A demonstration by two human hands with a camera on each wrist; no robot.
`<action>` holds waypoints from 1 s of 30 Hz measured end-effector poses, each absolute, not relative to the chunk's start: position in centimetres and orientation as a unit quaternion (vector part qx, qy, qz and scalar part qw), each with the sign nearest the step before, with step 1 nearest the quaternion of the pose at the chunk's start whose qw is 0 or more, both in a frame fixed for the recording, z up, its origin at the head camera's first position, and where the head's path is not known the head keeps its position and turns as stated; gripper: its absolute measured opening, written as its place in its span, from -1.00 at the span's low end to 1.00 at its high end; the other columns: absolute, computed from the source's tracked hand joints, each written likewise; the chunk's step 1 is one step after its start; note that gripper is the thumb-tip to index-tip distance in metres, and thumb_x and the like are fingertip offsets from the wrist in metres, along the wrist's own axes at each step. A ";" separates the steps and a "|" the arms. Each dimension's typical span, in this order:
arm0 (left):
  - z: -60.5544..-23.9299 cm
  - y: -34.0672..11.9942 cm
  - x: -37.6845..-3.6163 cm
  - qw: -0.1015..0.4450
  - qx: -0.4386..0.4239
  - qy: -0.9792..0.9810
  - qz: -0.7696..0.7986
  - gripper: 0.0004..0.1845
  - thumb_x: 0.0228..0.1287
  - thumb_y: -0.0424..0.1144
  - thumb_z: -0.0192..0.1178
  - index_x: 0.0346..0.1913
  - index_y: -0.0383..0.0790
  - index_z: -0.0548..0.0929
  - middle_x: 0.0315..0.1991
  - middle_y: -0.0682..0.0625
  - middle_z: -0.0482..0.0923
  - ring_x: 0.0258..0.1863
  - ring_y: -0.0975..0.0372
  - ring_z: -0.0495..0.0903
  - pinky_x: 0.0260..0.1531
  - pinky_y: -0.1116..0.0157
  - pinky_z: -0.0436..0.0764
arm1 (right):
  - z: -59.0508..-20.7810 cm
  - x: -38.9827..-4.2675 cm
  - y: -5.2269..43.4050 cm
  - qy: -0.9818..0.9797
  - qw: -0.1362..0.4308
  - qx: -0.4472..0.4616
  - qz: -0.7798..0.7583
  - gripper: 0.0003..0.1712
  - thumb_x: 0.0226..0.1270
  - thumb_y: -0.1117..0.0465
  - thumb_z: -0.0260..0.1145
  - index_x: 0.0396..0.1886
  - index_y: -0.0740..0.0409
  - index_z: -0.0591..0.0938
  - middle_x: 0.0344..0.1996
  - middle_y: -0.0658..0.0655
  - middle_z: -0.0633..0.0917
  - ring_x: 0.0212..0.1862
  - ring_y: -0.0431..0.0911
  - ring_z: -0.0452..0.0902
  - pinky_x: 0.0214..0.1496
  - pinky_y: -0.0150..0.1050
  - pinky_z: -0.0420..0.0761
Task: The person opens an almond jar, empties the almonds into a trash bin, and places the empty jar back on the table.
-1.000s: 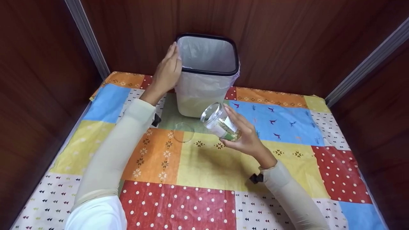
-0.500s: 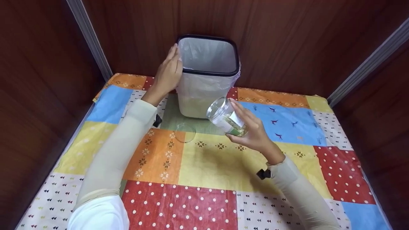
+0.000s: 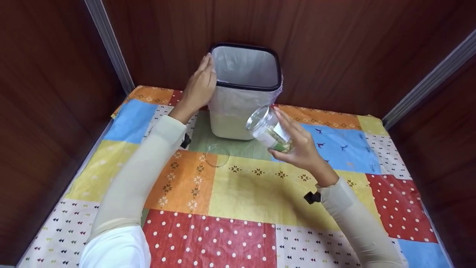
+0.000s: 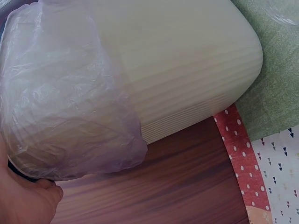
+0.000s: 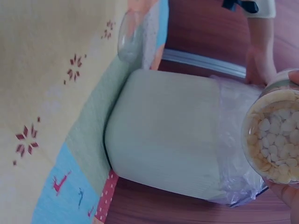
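Note:
A white trash bin (image 3: 232,124) with a black rim, lined with a translucent purplish bag (image 4: 70,93), stands against the back wall. My left hand (image 3: 200,85) grips its rim on the left side, fingers along the edge. In my right hand (image 3: 299,143) is a clear jar (image 3: 269,134) with a white and green label. The jar tilts, its uncovered mouth facing the bin and up to the left, just in front of it. Pale, flat seed-like pieces (image 5: 278,140) show through the jar's bottom in the right wrist view.
A clear round lid (image 3: 217,155) lies on the patchwork tablecloth (image 3: 245,190), in front of the bin. Dark wooden panels (image 3: 167,37) enclose the table at the back and both sides.
My right hand has raised the jar and moved it slightly right and away from me. My left hand keeps its place on the bin; the head view has shifted slightly.

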State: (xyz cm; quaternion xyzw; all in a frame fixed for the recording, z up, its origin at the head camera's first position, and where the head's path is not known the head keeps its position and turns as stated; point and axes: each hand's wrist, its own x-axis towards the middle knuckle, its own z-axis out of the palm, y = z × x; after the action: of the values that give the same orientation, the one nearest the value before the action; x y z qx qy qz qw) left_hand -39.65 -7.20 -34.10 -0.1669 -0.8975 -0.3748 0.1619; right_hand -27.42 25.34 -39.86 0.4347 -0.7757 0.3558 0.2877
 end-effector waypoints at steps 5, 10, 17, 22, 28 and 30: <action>-34.0 -7.1 -39.8 0.171 -0.174 -0.892 -0.381 -0.40 0.66 -0.06 -0.33 0.60 -0.27 0.07 0.65 -0.05 -0.09 0.60 0.28 -0.13 0.48 0.45 -0.10 | -39.1 -27.8 25.6 -0.780 0.292 0.435 0.343 0.16 -0.17 0.21 0.69 0.51 0.23 0.36 0.47 0.26 0.39 0.42 0.12 0.38 0.30 -0.25 0.49; -34.2 -7.2 -39.7 0.175 -0.173 -0.890 -0.383 -0.40 0.66 -0.07 -0.32 0.60 -0.25 0.07 0.65 -0.04 -0.08 0.59 0.28 -0.13 0.48 0.45 -0.10 | -38.6 -27.8 25.8 -0.782 0.289 0.436 0.339 0.17 -0.17 0.22 0.69 0.52 0.19 0.35 0.47 0.25 0.39 0.42 0.11 0.37 0.28 -0.25 0.48; -34.2 -7.2 -39.7 0.180 -0.171 -0.891 -0.380 -0.42 0.66 -0.11 -0.30 0.58 -0.28 0.09 0.64 -0.07 -0.07 0.59 0.25 -0.11 0.47 0.45 -0.09 | -38.0 -28.1 26.1 -0.775 0.296 0.440 0.344 0.18 -0.24 0.29 0.71 0.49 0.28 0.37 0.46 0.28 0.39 0.40 0.11 0.39 0.27 -0.31 0.49; -34.2 -7.2 -39.7 0.177 -0.174 -0.890 -0.382 -0.40 0.66 -0.06 -0.33 0.58 -0.29 0.10 0.65 -0.06 -0.07 0.59 0.26 -0.12 0.48 0.45 -0.08 | -37.6 -28.3 26.4 -0.777 0.295 0.435 0.346 0.18 -0.25 0.35 0.70 0.48 0.31 0.36 0.46 0.32 0.38 0.39 0.10 0.40 0.21 -0.36 0.50; -34.3 -7.2 -39.6 0.175 -0.173 -0.892 -0.380 -0.40 0.66 -0.06 -0.33 0.59 -0.27 0.08 0.65 -0.05 -0.08 0.60 0.26 -0.12 0.47 0.46 -0.11 | -36.9 -28.2 26.7 -0.792 0.281 0.421 0.341 0.19 -0.20 0.27 0.72 0.52 0.19 0.34 0.50 0.23 0.35 0.39 0.07 0.39 0.22 -0.33 0.50; -34.3 -7.3 -39.6 0.174 -0.172 -0.892 -0.379 -0.40 0.66 -0.06 -0.33 0.59 -0.27 0.07 0.65 -0.05 -0.09 0.60 0.26 -0.13 0.47 0.46 -0.11 | -36.8 -28.3 26.8 -0.795 0.281 0.417 0.339 0.19 -0.18 0.25 0.72 0.53 0.16 0.34 0.51 0.20 0.34 0.40 0.07 0.39 0.24 -0.30 0.51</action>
State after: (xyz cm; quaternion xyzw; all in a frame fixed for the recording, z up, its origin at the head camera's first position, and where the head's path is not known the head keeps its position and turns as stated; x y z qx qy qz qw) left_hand -39.58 -7.25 -34.26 -0.1716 -0.8925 -0.3791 0.1743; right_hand -28.30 26.77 -36.78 0.4171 -0.7952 0.3388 0.2810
